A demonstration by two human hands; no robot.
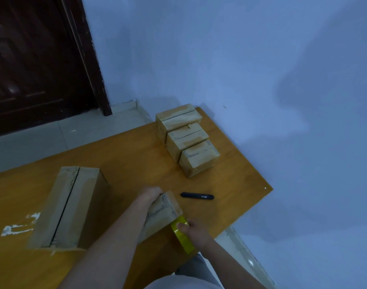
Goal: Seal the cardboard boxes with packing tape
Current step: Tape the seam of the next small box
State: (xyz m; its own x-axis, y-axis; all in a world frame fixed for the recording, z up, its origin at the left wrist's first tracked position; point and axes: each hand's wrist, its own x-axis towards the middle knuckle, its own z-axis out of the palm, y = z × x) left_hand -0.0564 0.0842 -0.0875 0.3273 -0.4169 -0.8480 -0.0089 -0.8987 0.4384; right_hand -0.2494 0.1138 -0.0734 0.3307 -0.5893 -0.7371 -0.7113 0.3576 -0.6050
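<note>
1. Both hands are busy: the right hand (194,231) holds the yellow tape roll (182,234) in its grip, and the left hand (151,193) steadies the small box (160,213) by its far end.
2. That box sits near the worktop's (126,159) near edge, roll touching its near end.
3. Taping seems just begun; next, I judge, the strip must run along the seam.
4. Three boxes (186,138) wait at the far corner, a large box (68,205) and a black pen (197,196) nearby.
</note>
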